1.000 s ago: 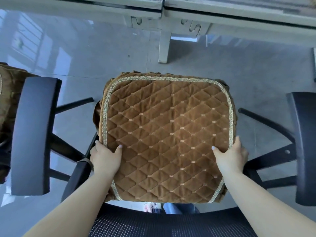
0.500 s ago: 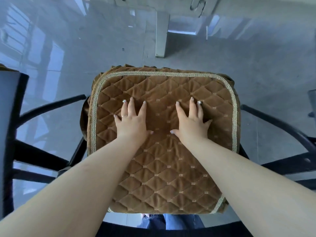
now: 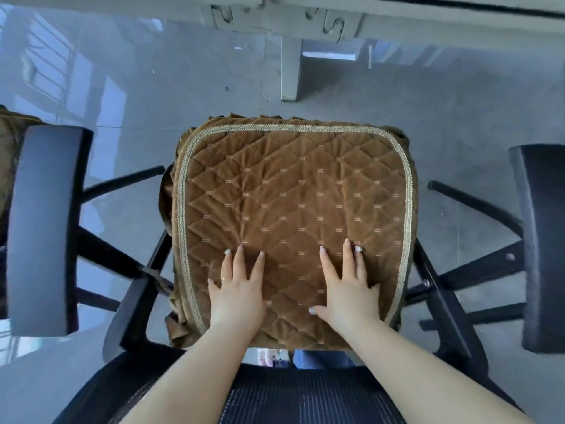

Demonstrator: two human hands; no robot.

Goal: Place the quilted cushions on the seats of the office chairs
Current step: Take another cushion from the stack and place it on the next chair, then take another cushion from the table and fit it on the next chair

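Observation:
A brown quilted cushion [image 3: 290,203] with a pale braided border lies flat on the seat of a black office chair, covering the seat. The chair's mesh backrest [image 3: 305,399] is just below me. My left hand [image 3: 238,289] rests flat on the near left part of the cushion, fingers straight and spread. My right hand [image 3: 348,286] lies flat on the near right part, fingers straight too. Neither hand holds anything.
A black armrest [image 3: 42,228] stands at the left and another armrest [image 3: 541,246] at the right. A second brown cushion [image 3: 9,154] shows at the far left edge. A white desk leg [image 3: 290,68] and desk frame are ahead on the glossy grey floor.
One second ago my hands gripped the cushion's side edges. They then moved onto its top, flat near the middle, and have now slid back toward me to the near part.

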